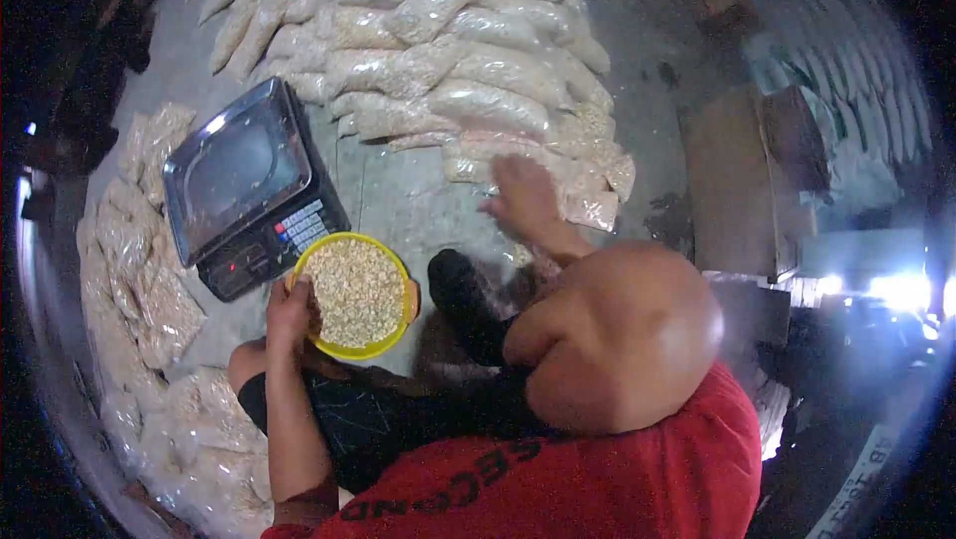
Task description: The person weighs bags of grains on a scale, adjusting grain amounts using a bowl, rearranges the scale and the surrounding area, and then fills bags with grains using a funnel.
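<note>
My left hand (291, 312) grips the left rim of a yellow basin (406, 285), thumb over the edge. Small pale kernels (354, 292) fill the basin, whose orange handle shows on the right. Just beyond it stands a black digital scale (324, 190) with a shallow metal pan (234, 170) and a small red light; the pan holds only a few crumbs. My right hand (526, 198) reaches forward over the near edge of the filled clear plastic bags (478, 155). Its thumb is apart from the fingers, slightly blurred, and nothing shows in it. Whether it touches a bag I cannot tell.
Clear bags of pale pieces (398, 71) lie in stacked rows ahead. More bags (149, 290) are heaped on the left. A cardboard box (732, 180) stands on the right, with pale sacks (856, 81) behind it. My foot (458, 290) rests on the floor between the basin and my right arm.
</note>
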Demonstrator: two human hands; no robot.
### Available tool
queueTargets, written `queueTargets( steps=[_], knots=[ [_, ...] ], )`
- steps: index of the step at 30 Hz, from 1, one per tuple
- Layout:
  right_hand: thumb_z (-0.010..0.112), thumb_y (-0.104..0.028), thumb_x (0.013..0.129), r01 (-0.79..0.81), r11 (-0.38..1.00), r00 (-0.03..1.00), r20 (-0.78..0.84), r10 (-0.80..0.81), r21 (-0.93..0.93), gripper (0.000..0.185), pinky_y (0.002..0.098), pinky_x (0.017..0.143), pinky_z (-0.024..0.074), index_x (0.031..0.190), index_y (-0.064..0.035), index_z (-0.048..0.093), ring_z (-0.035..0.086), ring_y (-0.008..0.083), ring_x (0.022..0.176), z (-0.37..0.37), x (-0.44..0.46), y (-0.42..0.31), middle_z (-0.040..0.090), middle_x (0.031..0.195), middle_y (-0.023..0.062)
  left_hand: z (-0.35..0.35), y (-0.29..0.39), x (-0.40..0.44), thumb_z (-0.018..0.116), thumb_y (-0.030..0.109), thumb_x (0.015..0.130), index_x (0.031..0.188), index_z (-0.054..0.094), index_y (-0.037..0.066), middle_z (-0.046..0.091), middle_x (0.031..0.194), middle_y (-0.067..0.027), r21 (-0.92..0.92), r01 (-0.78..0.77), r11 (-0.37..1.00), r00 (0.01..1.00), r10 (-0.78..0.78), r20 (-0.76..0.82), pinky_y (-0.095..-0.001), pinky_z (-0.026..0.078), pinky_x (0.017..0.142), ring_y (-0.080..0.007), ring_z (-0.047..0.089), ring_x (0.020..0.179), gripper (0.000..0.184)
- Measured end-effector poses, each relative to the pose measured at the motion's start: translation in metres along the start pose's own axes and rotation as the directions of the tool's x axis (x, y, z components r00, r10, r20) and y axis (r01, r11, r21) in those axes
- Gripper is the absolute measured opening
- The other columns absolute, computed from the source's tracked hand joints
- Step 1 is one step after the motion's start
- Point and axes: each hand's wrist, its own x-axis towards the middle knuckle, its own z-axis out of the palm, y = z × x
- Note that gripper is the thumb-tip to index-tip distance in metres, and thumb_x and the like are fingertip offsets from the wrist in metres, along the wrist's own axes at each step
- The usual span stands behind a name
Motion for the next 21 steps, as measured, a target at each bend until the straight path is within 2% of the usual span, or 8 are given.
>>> queueTargets(
  steps=[4,5,6,8,11,15,19,21],
  knots=[
    [0.068,-0.021,0.087,-0.081,0.994,0.994,0.064,0.085,-0.072,0.049,0.0491,0.091,0.0525,0.132,-0.0028,0.061,0.064,0.0375,0.108,0.034,0.011,0.005,0.064,0.118,0.0195,-0.002,-0.029,0.021,0.063,0.033,0.1,0.108,0.058,0.005,0.06,0.071,-0.005,-0.027,-0.028,0.999,0.998,0.029,0.047,-0.0337,0.047,0.048,-0.0163,0.059,0.054,0.03],
    [0.066,-0.017,0.086,-0.112,0.991,0.971,0.203,0.126,-0.077,0.044,0.0488,0.091,0.0529,0.128,-0.0027,0.062,0.064,0.0372,0.108,0.042,0.013,0.013,0.064,0.115,0.0195,-0.015,-0.069,0.053,0.063,0.033,0.101,0.109,0.057,0.005,0.06,0.072,-0.0049,0.463,-0.268,0.845,0.948,0.318,-0.033,-0.0335,0.048,0.049,-0.0159,0.059,0.054,0.029],
    [0.064,-0.013,0.086,-0.101,0.993,0.962,0.247,0.112,-0.059,0.038,0.049,0.091,0.0531,0.122,-0.0026,0.064,0.064,0.0376,0.107,0.037,0.014,0.012,0.064,0.113,0.0196,-0.004,-0.026,0.016,0.062,0.033,0.101,0.11,0.058,0.004,0.062,0.074,-0.0058,0.019,-0.044,0.999,0.999,0.043,0.017,-0.0338,0.049,0.051,-0.0163,0.059,0.055,0.031],
    [0.059,-0.005,0.084,-0.083,0.996,0.939,0.332,0.085,-0.021,0.028,0.0494,0.091,0.0536,0.111,-0.0024,0.067,0.065,0.0384,0.106,0.027,0.016,0.009,0.065,0.109,0.0198,-0.011,-0.034,0.021,0.063,0.033,0.101,0.11,0.06,0.003,0.062,0.074,-0.0061,-0.034,0.023,0.999,0.996,-0.02,0.086,-0.0336,0.049,0.051,-0.0154,0.058,0.055,0.031],
    [0.061,-0.008,0.086,-0.334,0.939,0.919,0.248,0.307,0.076,0.017,0.052,0.089,0.0531,0.098,-0.0053,0.071,0.066,0.043,0.099,0.004,0.016,0.004,0.067,0.101,0.0214,-0.01,-0.032,0.021,0.063,0.035,0.1,0.113,0.061,0.001,0.066,0.082,-0.0093,0.023,0.04,0.999,0.997,-0.041,0.064,-0.0348,0.052,0.058,-0.0174,0.063,0.063,0.037],
    [0.063,-0.013,0.092,-0.345,0.921,0.938,0.092,0.334,0.181,0.019,0.0492,0.088,0.0536,0.106,-0.0064,0.074,0.068,0.0427,0.098,-0.045,0.013,0.005,0.071,0.104,0.0215,-0.013,-0.055,0.042,0.064,0.039,0.098,0.121,0.061,-0.004,0.071,0.102,-0.0153,0.15,-0.081,0.985,0.996,0.077,0.033,-0.0363,0.053,0.079,-0.0226,0.068,0.088,0.049],
    [0.067,-0.015,0.095,-0.397,0.87,0.904,-0.038,0.426,0.293,0.016,0.0427,0.083,0.0558,0.105,-0.005,0.072,0.072,0.0339,0.09,-0.069,0.002,0.023,0.073,0.101,0.0182,-0.005,-0.053,0.036,0.063,0.039,0.1,0.105,0.06,0.004,0.063,0.076,-0.005,0.11,-0.161,0.981,0.983,0.169,-0.067,-0.034,0.049,0.052,-0.0175,0.059,0.056,0.035],
    [0.07,-0.017,0.096,-0.594,0.581,0.757,0.144,0.637,0.556,0.015,0.0361,0.077,0.0564,0.105,-0.0038,0.071,0.071,0.0201,0.082,-0.078,-0.002,0.031,0.072,0.093,0.0125,-0.009,-0.032,0.027,0.064,0.036,0.098,0.12,0.062,-0.002,0.07,0.1,-0.0136,0.168,0.051,0.984,0.999,-0.049,-0.015,-0.037,0.053,0.081,-0.0237,0.067,0.089,0.044]
  ],
)
